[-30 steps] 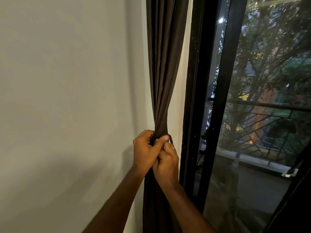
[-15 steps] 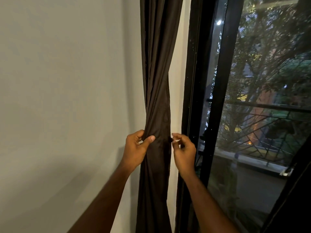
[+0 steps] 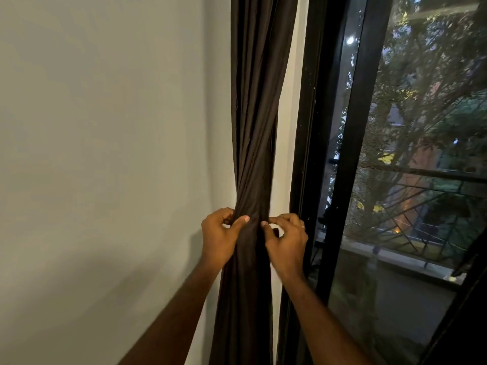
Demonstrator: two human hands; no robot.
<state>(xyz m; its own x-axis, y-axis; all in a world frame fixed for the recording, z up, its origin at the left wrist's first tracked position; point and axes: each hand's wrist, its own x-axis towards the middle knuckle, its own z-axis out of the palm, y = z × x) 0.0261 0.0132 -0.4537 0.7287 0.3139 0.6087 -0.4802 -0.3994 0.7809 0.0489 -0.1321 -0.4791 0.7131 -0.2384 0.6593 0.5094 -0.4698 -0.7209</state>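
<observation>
curtain [image 3: 253, 127]: dark brown cloth hanging full height between the pale wall [image 3: 105, 154] and the black window frame [image 3: 308, 127]; loose folds above, twisted into a rope-like bunch that is narrowest at hand level, fuller again below
curtain, position: just left of the window frame, with a narrow white strip of wall [image 3: 286, 127] showing between the two; its left edge lies against the wall
left hand [image 3: 220, 239]: on the left side of the bunch at its narrowest; thumb laid across the front of the cloth, fingers curled round behind the left edge, so the hand grips the curtain
right hand [image 3: 288, 242]: on the right side of the bunch, level with the left hand and near it, the cloth between them; fingers bent, thumb tip and forefinger meeting on the right edge of the cloth in a pinch
dark piece [image 3: 275, 231]: small, showing between the right thumb and the bent fingers; fold of cloth or tie, cannot tell
ring [image 3: 303, 227]: pale band on one finger of the right hand
forearms: both bare, rising from the bottom edge, one on either side of the curtain
glass pane [image 3: 395, 299]: right of the frame; metal railing [image 3: 421, 175] and trees [image 3: 434, 75] outside in dusk light; bright spot of light [image 3: 350, 40] high on the glass
</observation>
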